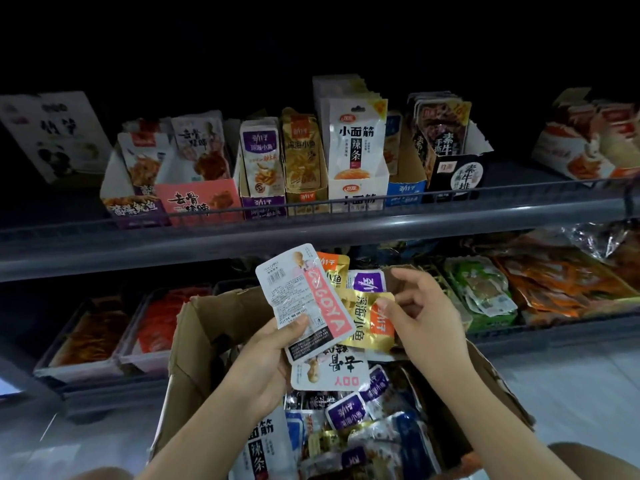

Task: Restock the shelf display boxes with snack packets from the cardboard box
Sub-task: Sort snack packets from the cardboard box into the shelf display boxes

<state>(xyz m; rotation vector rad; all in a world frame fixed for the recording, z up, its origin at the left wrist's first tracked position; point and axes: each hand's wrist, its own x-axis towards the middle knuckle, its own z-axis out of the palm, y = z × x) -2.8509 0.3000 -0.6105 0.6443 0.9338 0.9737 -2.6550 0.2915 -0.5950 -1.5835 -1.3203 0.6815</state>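
Snack packets (311, 317) fan loosely in your left hand (273, 344) at frame centre above the cardboard box (194, 341), while your right hand (426, 313) pinches a gold one, so a slack grip could likely spill or misfile them among the display boxes (201, 199) above.

dark room | grey metal shelving (311, 233) | pale floor (571, 393)
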